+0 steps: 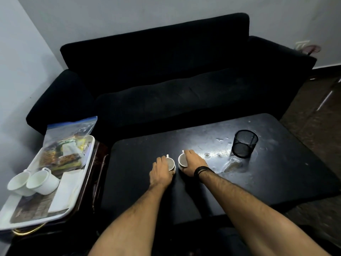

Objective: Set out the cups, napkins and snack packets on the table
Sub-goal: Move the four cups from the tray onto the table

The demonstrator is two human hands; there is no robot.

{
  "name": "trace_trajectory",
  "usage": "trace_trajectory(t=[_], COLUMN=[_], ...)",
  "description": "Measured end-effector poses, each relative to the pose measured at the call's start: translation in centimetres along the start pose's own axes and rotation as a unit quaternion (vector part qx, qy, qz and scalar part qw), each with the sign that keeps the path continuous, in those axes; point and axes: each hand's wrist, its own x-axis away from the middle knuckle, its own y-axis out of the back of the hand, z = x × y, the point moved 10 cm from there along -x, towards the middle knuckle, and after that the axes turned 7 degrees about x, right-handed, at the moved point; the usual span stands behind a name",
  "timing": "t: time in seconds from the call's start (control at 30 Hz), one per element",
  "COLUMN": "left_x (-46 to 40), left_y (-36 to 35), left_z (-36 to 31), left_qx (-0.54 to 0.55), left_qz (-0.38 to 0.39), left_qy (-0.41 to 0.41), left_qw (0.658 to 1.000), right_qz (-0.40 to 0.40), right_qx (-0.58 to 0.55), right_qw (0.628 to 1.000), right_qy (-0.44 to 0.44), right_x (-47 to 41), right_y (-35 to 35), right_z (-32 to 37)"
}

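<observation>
Item: two cups on table, mid front. Am gripping left cup [170, 163] in left hand [161, 171], right cup [182, 160] in right hand [193, 163], fingers wrapped. Remaining cups [33, 182], napkins [68, 189], snack packets [62, 159] lying leftward on tray [88, 145]; left hand nearer.

Left hand [160, 171]: wrapped around a white cup [170, 163] on the black table [276, 172].
Right hand [192, 163]: closed on a second cup [182, 161].
Tray [11, 206]: two cups, napkins, packets held.

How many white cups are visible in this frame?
4. One under the left hand and one under the right hand on the table; two lie tipped on the tray. More could be hidden.
</observation>
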Motion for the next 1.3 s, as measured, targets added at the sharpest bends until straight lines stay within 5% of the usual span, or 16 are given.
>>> trace_trajectory(t=[0.33, 0.57, 0.83, 1.3], left_x=[0.0, 1.3, 6.8, 12.6], left_y=[0.4, 5.5, 16.9, 27.7], left_z=[0.3, 1.9, 11.9, 35.9], left_qx=[0.009, -0.002, -0.008, -0.011], left_qz=[-0.018, -0.065, -0.165, -0.225], left_qy=[0.008, 0.006, 0.058, 0.213], left_qw=[1.0, 0.998, 0.985, 0.951], right_qz=[0.003, -0.085, -0.079, 0.039], right_qx=[0.006, 0.033, 0.02, 0.027], right_qw=[1.0, 0.995, 0.982, 0.946], right_qy=[0.004, 0.046, 0.169, 0.321], right_x=[0.6, 1.6, 3.8, 5.5], right_y=[0.4, 5.0, 4.0, -9.0], right_z=[0.2, 4.7, 20.9, 46.9])
